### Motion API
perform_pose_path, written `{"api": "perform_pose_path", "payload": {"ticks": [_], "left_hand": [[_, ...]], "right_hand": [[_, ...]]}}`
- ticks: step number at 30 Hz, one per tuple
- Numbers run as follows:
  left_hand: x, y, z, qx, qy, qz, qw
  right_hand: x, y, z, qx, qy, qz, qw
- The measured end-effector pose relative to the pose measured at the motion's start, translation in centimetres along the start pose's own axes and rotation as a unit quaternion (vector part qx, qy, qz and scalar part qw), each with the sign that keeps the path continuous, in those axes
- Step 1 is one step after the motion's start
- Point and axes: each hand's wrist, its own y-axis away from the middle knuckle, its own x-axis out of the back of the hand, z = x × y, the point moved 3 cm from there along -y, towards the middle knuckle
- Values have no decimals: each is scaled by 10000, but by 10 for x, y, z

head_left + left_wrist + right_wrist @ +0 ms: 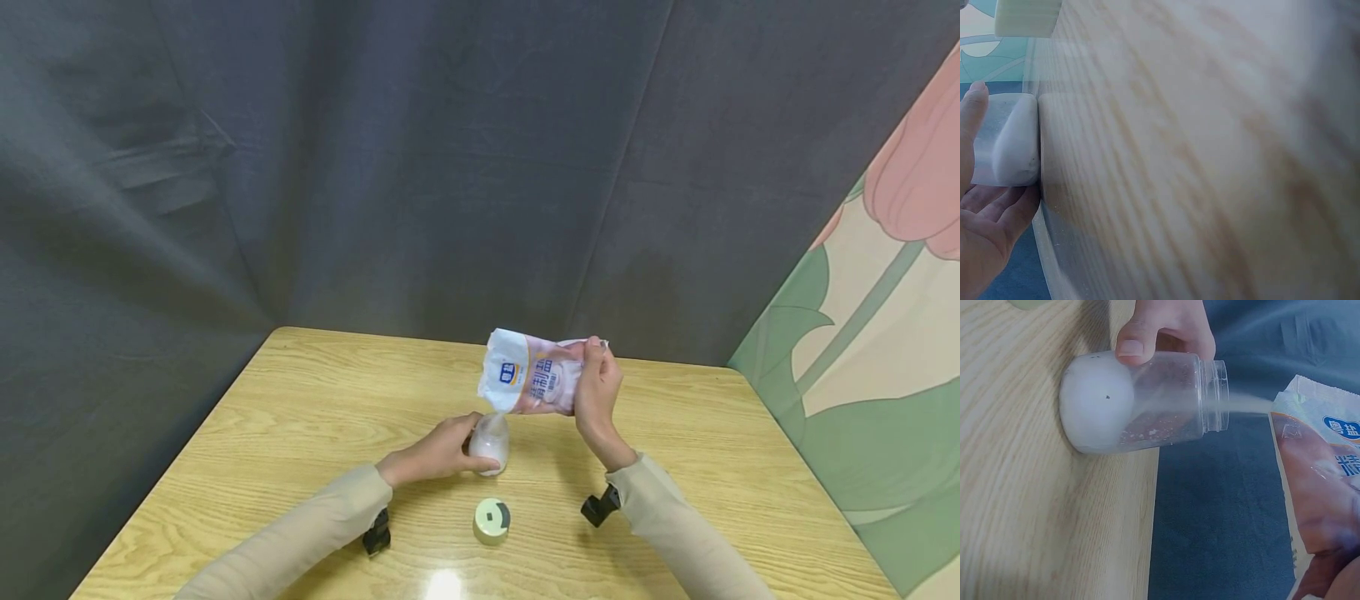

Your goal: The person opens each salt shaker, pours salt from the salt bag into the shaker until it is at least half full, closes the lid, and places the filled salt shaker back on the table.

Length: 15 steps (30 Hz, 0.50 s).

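A clear jar (490,448) with white salt in its lower part stands on the table. My left hand (442,448) grips its side, with thumb and fingers on either side in the left wrist view. Above and to the right, my right hand (600,392) holds a pink and white salt bag (525,375) by its far end, tilted on its side. From the bag's corner a stream of salt (1249,404) runs through the open mouth of the jar (1166,400), apart from the bag. My right fingers behind the bag are hidden.
A pale green round lid (491,521) with a dark grey patch lies on the wooden table (337,383), nearer to me than the jar. A dark curtain (450,167) hangs behind the table. A flower-patterned wall (892,375) borders the right side.
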Motion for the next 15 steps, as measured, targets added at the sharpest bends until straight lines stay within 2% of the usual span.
{"api": "perform_pose_path", "payload": {"ticks": [5, 12, 15], "left_hand": [[0, 0, 1, 14, 21, -7, 10000], [1, 0, 1, -38, 3, -21, 10000], [0, 1, 1, -76, -12, -22, 10000]], "right_hand": [[2, -6, 22, -53, -76, 31, 10000], [0, 0, 0, -45, 82, 31, 10000], [2, -4, 14, -94, 72, 45, 9999]]}}
